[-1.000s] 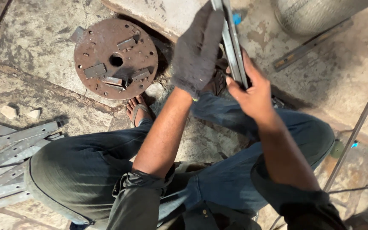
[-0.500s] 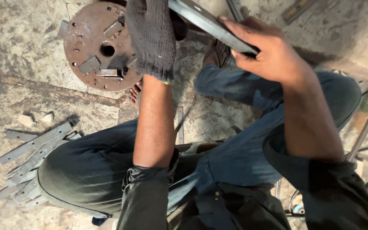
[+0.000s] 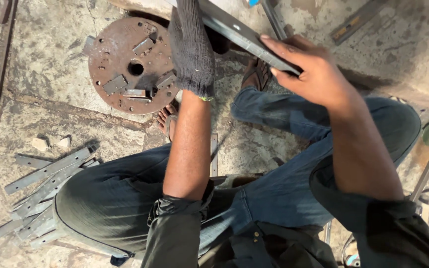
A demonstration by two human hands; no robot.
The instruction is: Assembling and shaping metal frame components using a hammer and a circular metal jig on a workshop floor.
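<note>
Rough concrete floor (image 3: 50, 64) carries a rusty round plate (image 3: 132, 64) and a pile of flat metal strips (image 3: 45, 183) beside the seated person's knee. Left hand (image 3: 192, 47), in a dark knit glove, and bare right hand (image 3: 304, 69) both grip one long flat steel bar (image 3: 239, 34), steadying it above the feet.

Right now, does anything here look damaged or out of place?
Yes. The round metal plate on the floor is heavily rusted, and the flat metal strips beside the left knee lie in a loose, crossed heap.
</note>
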